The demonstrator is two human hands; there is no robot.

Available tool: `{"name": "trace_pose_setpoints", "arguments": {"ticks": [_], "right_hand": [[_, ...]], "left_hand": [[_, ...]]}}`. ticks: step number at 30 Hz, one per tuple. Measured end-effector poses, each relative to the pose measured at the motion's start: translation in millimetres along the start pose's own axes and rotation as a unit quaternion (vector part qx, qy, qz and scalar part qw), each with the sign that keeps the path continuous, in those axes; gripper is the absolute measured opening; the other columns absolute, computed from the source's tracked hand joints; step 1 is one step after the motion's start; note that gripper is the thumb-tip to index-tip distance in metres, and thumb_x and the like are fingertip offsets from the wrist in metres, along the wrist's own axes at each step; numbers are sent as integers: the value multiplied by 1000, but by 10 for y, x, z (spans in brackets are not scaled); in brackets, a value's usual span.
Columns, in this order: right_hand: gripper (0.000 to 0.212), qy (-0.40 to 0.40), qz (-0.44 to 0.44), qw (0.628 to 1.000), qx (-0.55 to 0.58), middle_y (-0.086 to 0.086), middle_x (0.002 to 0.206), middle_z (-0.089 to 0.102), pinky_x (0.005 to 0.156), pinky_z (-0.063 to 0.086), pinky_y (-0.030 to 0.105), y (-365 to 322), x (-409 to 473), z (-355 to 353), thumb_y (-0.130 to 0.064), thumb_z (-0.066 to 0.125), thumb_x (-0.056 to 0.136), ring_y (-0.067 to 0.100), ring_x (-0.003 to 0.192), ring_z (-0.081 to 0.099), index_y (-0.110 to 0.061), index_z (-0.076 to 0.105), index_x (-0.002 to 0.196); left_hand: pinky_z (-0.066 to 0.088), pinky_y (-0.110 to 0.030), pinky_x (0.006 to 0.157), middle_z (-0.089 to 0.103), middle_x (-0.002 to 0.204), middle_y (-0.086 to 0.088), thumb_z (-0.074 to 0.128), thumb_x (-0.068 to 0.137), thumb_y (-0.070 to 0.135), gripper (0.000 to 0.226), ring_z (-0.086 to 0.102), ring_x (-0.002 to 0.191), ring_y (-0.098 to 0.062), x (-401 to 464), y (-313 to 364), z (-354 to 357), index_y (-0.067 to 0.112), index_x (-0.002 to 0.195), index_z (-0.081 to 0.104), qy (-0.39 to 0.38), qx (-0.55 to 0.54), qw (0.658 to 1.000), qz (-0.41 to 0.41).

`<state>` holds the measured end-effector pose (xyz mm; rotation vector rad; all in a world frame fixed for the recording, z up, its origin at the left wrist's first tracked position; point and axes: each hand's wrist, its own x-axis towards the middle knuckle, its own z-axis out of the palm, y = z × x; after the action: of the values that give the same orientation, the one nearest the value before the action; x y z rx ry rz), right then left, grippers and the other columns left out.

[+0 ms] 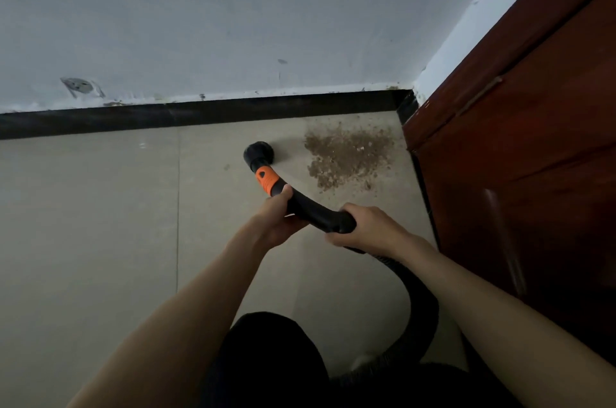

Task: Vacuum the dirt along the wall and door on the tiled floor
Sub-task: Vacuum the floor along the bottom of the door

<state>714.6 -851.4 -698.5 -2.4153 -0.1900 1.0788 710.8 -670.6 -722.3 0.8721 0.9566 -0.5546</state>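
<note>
Gripping the stiff, probably light vacuum wand (310, 207) with left hand (276, 221) and right hand (363, 229), brush nozzle (260, 152) at nine o'clock of the dirt (346, 156).

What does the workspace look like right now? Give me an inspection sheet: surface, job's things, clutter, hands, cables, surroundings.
Surface: beige tiled floor, grout line visible, a small dark mark left of the dirt.
Job's things: dirt pile in the corner by the door, not yet vacuumed; round brush nozzle sits left of it, apart from it; orange collar behind the nozzle.
Clutter: nothing seen beyond the dirt.
Hands: left hand grips the black curved handle near the collar; right hand grips its rear end.
Cables: ribbed black hose loops back from the handle towards the person; no cord seen.
Surroundings: scuffed white wall, black skirting, reddish-brown wooden door on the right.
</note>
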Motion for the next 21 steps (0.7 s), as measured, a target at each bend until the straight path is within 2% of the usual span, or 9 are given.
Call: {"name": "trace_pose_setpoints", "arguments": {"ticks": [7,11,14,16,19,21], "right_hand": [[38,82,-23,996,30,-2,85,62,60,47,31,357,373,18,-58,66,69,18,75,63,-27,53,87],[36,100,-33,994,28,-5,88,62,63,46,29,504,521,79,-57,69,76,15,77,62,-29,53,93],[37,119,-39,992,9,-5,85,62,60,47,27,655,565,159,-55,69,78,13,73,62,-27,53,97],[37,127,-45,991,-3,-6,83,61,58,46,26,748,602,221,-54,68,80,11,70,61,-25,51,98],[37,136,-63,988,-40,-6,79,56,51,39,26,880,649,293,-53,65,83,11,66,56,-23,46,94],[38,139,-66,988,-29,-4,80,56,52,39,28,972,632,302,-52,65,83,13,67,56,-22,46,93]], "left_hand": [[49,-40,81,45,136,-17,40,101,30,47,54,100,-32,475,120,261,3,138,30,-35,57,998,16],[50,-41,75,51,110,-17,39,101,24,38,54,89,-31,644,202,359,3,133,32,-16,109,994,9],[50,-39,72,51,99,-15,38,101,32,38,55,83,-29,728,88,475,6,128,34,25,128,991,21],[50,-40,72,52,105,-14,33,101,40,44,55,90,-30,835,-48,528,7,130,35,62,134,988,49],[49,-39,71,49,130,-17,30,100,44,52,54,108,-31,1012,-257,571,7,137,33,76,123,985,91],[48,-39,72,47,133,-17,30,100,45,54,53,103,-29,1041,-336,621,8,140,30,59,116,987,97]]}}
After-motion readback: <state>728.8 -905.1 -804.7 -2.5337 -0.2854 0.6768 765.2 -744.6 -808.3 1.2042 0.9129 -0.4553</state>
